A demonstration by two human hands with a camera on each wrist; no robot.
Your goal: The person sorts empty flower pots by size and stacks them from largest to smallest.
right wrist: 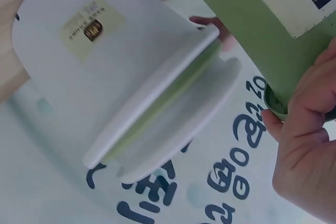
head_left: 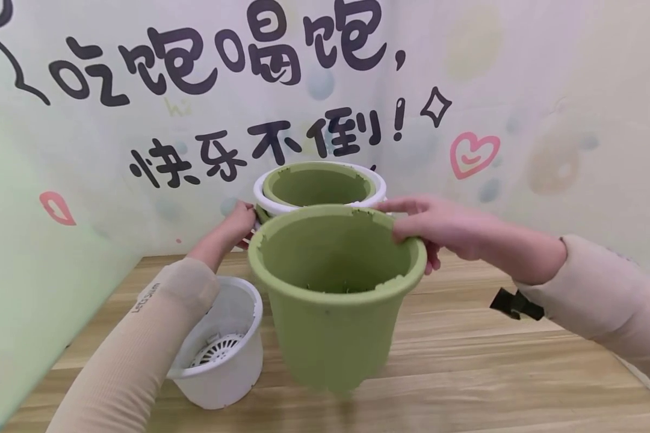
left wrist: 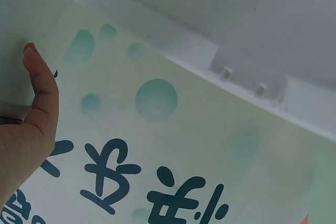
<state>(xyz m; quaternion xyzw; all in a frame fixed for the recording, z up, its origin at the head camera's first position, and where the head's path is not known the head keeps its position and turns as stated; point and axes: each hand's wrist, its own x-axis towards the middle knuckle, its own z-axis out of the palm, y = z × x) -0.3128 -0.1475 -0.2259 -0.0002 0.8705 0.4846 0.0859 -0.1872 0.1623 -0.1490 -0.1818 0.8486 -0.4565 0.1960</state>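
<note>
A large green flowerpot (head_left: 333, 343) stands out in front, with its mouth toward the head camera. My right hand (head_left: 444, 228) grips its right rim, thumb over the edge and other fingers outside. Just behind it is a stack of nested white and green flowerpots (head_left: 378, 182), partly hidden by the front pot. At the stack's left rim, my left hand (head_left: 241, 222) holds the edge with curled fingers. The right wrist view shows alternating white and green rims, and a label (right wrist: 90, 29) on the outer white pot.
A white flowerpot (head_left: 230, 382) with a slotted bottom stands at front left, partly under my left forearm. Wood-grain tabletop (head_left: 493, 373) extends to the right. A printed wall cloth (head_left: 547, 90) with large characters rises behind the stack.
</note>
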